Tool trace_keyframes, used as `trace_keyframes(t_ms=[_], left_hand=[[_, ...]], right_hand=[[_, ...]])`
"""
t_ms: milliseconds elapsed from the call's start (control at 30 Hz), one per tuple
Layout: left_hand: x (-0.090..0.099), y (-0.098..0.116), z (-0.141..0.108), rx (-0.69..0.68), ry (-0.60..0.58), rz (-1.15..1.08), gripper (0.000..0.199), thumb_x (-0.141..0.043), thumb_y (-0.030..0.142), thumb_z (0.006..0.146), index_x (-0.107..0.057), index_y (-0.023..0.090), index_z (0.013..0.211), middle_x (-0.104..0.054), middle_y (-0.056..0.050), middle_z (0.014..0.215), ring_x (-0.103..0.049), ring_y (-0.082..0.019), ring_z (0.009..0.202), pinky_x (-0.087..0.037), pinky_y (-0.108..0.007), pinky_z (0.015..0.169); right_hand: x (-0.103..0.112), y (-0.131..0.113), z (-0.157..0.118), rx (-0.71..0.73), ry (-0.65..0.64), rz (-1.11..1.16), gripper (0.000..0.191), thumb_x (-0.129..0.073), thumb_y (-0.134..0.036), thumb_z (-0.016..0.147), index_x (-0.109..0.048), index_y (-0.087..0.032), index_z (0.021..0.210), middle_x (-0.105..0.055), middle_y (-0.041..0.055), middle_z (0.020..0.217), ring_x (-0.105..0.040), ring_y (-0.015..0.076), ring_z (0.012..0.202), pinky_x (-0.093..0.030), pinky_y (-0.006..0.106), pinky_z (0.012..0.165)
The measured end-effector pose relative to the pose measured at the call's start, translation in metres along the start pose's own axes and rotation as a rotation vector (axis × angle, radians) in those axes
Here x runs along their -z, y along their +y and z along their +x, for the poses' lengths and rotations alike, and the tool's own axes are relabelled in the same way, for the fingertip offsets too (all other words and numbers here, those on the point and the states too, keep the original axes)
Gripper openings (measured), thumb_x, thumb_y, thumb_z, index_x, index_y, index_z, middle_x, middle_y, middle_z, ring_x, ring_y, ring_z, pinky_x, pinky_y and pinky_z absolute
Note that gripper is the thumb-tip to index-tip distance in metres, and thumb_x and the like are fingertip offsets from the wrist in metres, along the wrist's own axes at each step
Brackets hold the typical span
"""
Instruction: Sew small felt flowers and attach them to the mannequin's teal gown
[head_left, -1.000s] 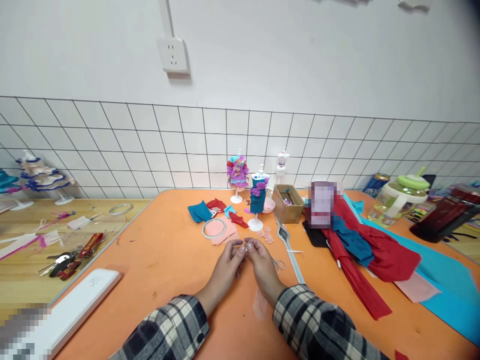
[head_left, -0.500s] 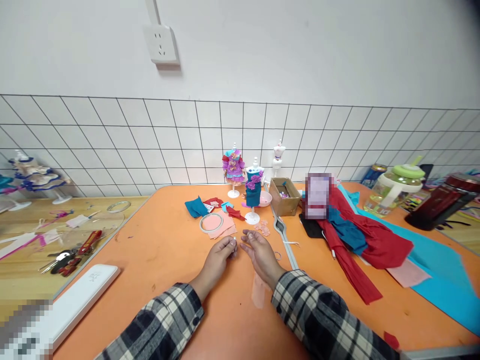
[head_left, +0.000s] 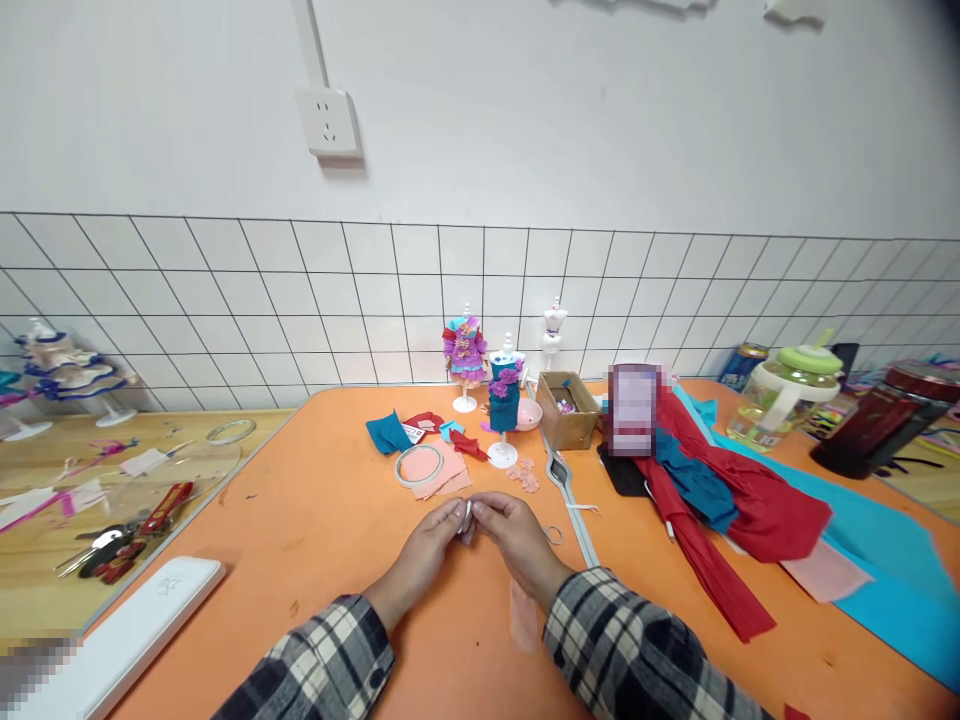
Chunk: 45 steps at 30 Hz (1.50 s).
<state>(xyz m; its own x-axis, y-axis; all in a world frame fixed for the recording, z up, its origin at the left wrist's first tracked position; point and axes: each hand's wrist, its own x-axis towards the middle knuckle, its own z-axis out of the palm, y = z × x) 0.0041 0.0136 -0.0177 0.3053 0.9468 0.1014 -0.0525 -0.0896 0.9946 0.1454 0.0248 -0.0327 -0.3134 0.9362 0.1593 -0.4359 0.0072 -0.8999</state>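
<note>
Near the middle of the orange table, my left hand (head_left: 426, 548) and my right hand (head_left: 517, 535) meet with fingertips pinched together. Between them is a small whitish item (head_left: 469, 510), too small to name, which the fingers partly cover. Beyond my hands lies a ring-shaped roll of tape (head_left: 418, 466) on pink fabric (head_left: 448, 472). A small dress form in teal cloth with purple flowers (head_left: 505, 400) stands upright behind them. Small pink scraps (head_left: 525, 474) lie at its base, and a sheer pink strip (head_left: 523, 615) is beside my right wrist.
On the orange table (head_left: 300, 530), a cardboard box (head_left: 568, 420), a phone (head_left: 634, 410) and a grey zipper (head_left: 574, 505) stand or lie right of centre. Red fabric (head_left: 772, 500), a bottle (head_left: 787, 395) and a dark flask (head_left: 885, 415) are farther right. A white device (head_left: 142, 630) lies left.
My right hand has moved left to meet my left hand, its fingers closing on the small item. The view has tilted up slightly, so the table things sit lower.
</note>
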Motion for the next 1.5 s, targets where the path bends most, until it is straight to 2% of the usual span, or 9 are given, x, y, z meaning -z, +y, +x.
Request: trace_keyframes(t_ms=[100, 233, 467, 600, 733, 933, 1100, 1267, 1500], left_hand=[[-0.002, 0.001, 0.000, -0.016, -0.003, 0.058, 0.039, -0.049, 0.050, 0.088, -0.050, 0.018, 0.066, -0.048, 0.000, 0.066, -0.045, -0.017, 0.069, -0.037, -0.029, 0.070], [-0.003, 0.000, 0.002, -0.017, 0.042, 0.092, 0.043, -0.045, 0.055, 0.088, -0.050, 0.018, 0.066, -0.049, 0.000, 0.066, -0.046, -0.017, 0.068, -0.038, -0.029, 0.069], [-0.006, -0.006, 0.003, 0.023, 0.037, 0.227, 0.045, -0.049, 0.057, 0.086, -0.052, 0.017, 0.066, -0.048, 0.001, 0.061, -0.045, -0.014, 0.061, -0.035, -0.026, 0.059], [-0.006, -0.007, 0.004, -0.001, 0.074, 0.145, 0.044, -0.046, 0.054, 0.088, -0.051, 0.017, 0.063, -0.051, 0.000, 0.060, -0.047, -0.015, 0.062, -0.038, -0.027, 0.063], [-0.002, -0.006, 0.005, 0.038, 0.036, 0.138, 0.042, -0.048, 0.052, 0.086, -0.049, 0.018, 0.061, -0.051, 0.000, 0.058, -0.048, -0.016, 0.060, -0.037, -0.027, 0.062], [0.003, -0.002, 0.001, 0.066, 0.086, 0.266, 0.049, -0.039, 0.050, 0.092, -0.045, 0.020, 0.054, -0.045, 0.002, 0.050, -0.042, -0.014, 0.052, -0.034, -0.028, 0.057], [0.004, -0.002, 0.001, 0.013, 0.085, 0.194, 0.047, -0.037, 0.050, 0.092, -0.046, 0.020, 0.056, -0.048, 0.002, 0.053, -0.045, -0.015, 0.056, -0.037, -0.029, 0.061], [0.001, -0.002, 0.001, 0.002, 0.090, 0.163, 0.044, -0.040, 0.050, 0.090, -0.047, 0.019, 0.059, -0.049, 0.001, 0.055, -0.046, -0.016, 0.058, -0.038, -0.029, 0.062], [-0.002, 0.001, 0.000, 0.001, 0.093, 0.197, 0.046, -0.040, 0.048, 0.090, -0.052, 0.018, 0.058, -0.054, -0.001, 0.057, -0.048, -0.016, 0.060, -0.039, -0.029, 0.064]], right_hand=[[0.001, 0.002, 0.001, -0.001, 0.056, 0.001, 0.017, -0.069, -0.033, 0.077, -0.067, -0.016, 0.080, -0.064, 0.0013, 0.065, -0.059, 0.0158, 0.060, -0.046, 0.031, 0.064], [-0.001, 0.002, 0.000, -0.002, 0.030, -0.078, 0.021, -0.062, -0.039, 0.081, -0.061, -0.018, 0.083, -0.062, 0.0008, 0.068, -0.056, 0.0151, 0.062, -0.044, 0.030, 0.066], [0.001, 0.005, -0.004, 0.073, 0.048, -0.412, 0.022, -0.052, -0.041, 0.087, -0.057, -0.020, 0.090, -0.058, 0.0038, 0.088, -0.053, 0.0172, 0.081, -0.043, 0.032, 0.074], [0.001, 0.009, -0.005, 0.069, 0.014, -0.344, 0.026, -0.046, -0.044, 0.090, -0.054, -0.020, 0.088, -0.056, 0.0016, 0.078, -0.051, 0.0154, 0.070, -0.043, 0.031, 0.069], [-0.001, 0.011, -0.004, 0.029, 0.030, -0.205, 0.028, -0.051, -0.048, 0.088, -0.053, -0.020, 0.089, -0.056, 0.0011, 0.074, -0.054, 0.0155, 0.068, -0.044, 0.031, 0.068], [0.008, 0.005, -0.002, -0.077, 0.308, 0.027, 0.035, -0.067, -0.052, 0.073, -0.059, -0.021, 0.087, -0.055, 0.0058, 0.097, -0.055, 0.0172, 0.087, -0.051, 0.034, 0.075], [0.006, -0.002, -0.005, -0.078, 0.124, -0.059, 0.041, -0.066, -0.047, 0.078, -0.065, -0.023, 0.111, -0.061, 0.0078, 0.111, -0.058, 0.0165, 0.088, -0.051, 0.034, 0.078], [-0.001, -0.008, -0.006, -0.009, 0.055, -0.226, 0.026, -0.071, -0.040, 0.075, -0.074, -0.021, 0.093, -0.071, 0.0062, 0.092, -0.064, 0.0204, 0.086, -0.049, 0.037, 0.084], [-0.004, -0.008, -0.004, -0.014, 0.061, -0.191, 0.016, -0.072, -0.034, 0.072, -0.071, -0.019, 0.076, -0.069, 0.0021, 0.066, -0.062, 0.0177, 0.060, -0.049, 0.034, 0.068]])
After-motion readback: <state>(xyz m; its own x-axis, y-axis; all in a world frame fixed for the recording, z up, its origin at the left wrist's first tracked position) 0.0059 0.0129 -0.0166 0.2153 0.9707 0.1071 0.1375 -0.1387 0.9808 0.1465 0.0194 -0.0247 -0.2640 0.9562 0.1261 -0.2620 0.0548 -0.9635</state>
